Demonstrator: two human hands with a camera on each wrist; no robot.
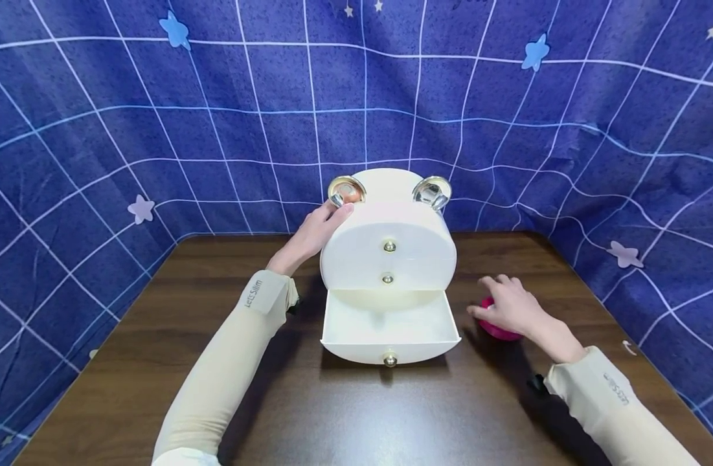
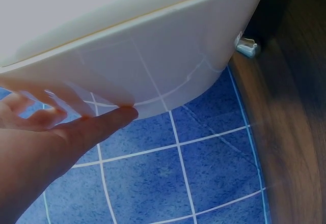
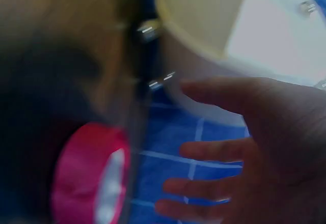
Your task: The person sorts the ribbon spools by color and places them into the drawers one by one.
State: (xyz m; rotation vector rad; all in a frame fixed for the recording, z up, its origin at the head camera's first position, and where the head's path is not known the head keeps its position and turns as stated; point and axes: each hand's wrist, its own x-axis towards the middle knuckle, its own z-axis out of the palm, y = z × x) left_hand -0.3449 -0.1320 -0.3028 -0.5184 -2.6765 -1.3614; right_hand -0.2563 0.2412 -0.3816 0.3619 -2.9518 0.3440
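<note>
A white drawer box with two round metallic ears stands mid-table, its lowest drawer pulled out. Nothing shows inside that drawer. My left hand rests against the box's upper left side, just below the left ear. Seen from the left wrist, the thumb lies straight along the glossy white wall. To the right of the box, my right hand hovers by a pink roll of tape. Its fingers are spread in the right wrist view, apart from the tape roll.
Small round metal knobs sit on the drawer fronts, one on the open drawer jutting toward me. Behind the brown wooden table hangs a blue cloth with white grid lines and stars.
</note>
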